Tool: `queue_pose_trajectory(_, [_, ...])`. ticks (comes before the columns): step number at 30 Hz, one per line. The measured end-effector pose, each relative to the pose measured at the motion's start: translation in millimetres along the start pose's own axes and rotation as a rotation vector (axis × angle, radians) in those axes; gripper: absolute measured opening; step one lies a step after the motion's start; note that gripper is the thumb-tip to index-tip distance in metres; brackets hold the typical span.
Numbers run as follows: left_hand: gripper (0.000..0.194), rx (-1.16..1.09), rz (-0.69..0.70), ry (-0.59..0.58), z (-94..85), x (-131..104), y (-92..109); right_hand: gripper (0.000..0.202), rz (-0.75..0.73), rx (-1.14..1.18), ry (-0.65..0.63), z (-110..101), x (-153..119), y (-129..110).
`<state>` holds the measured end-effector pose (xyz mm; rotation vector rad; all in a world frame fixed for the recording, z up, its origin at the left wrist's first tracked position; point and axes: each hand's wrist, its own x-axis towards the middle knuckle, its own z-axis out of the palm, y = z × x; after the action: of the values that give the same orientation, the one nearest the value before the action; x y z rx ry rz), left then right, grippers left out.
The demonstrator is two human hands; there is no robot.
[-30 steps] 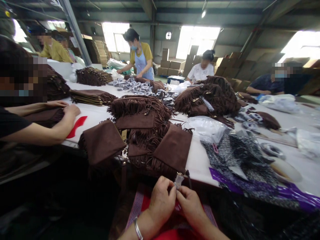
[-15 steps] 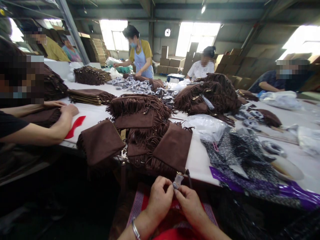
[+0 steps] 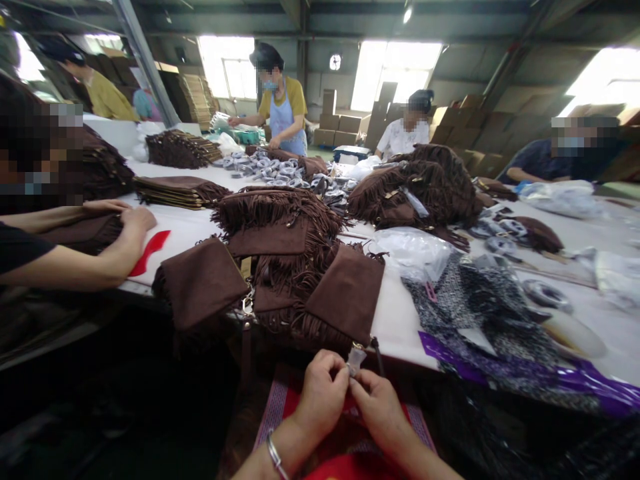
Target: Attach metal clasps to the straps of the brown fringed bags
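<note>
Both hands meet at the table's front edge, just below the corner of a brown fringed pouch (image 3: 347,293). My left hand (image 3: 320,390) is closed in a pinch on a small piece of clear plastic wrap (image 3: 357,359), which hangs from the gold ring (image 3: 358,346) at that corner. From the other side, my right hand (image 3: 379,401) pinches the lower end of the same wrap. Whatever lies inside the wrap between my fingertips is hidden. To the left, a second brown pouch (image 3: 205,279) has a gold clasp (image 3: 248,303) and a strap hanging over the edge.
Fringed brown bags (image 3: 417,187) are heaped farther back, near grey wrapped coils (image 3: 273,168). Clear plastic (image 3: 415,253) and black-and-white fabric (image 3: 480,300) lie at right. A co-worker's arms (image 3: 95,260) rest at left beside a red strip (image 3: 149,253). Other people work across the table.
My fingertips have shifted slightly on the wrap, and the grey bit seen between them before is now mostly covered. Across the table, the aproned person's arms have moved a little.
</note>
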<state>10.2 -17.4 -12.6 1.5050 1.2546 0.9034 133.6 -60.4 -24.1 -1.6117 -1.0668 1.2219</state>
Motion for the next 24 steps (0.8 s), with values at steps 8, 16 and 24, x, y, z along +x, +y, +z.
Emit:
queue_pose_trajectory(8, [0.011, -0.107, -0.105, -0.058, 0.7, 0.9, -4.5, 0.036, 0.014, 0.008, -0.008, -0.4, 1.1, 5.1])
queue_pose_trajectory(16, [0.011, -0.109, -0.111, -0.077, -0.3, 0.5, -2.1, 0.032, -0.01, -0.014, -0.005, -1.7, 1.5, 5.4])
queue_pose_trajectory(24, [0.013, 0.042, -0.034, 0.012, 6.5, -0.7, -6.9, 0.032, -0.029, -0.043, -0.001, -0.9, -2.3, 1.1])
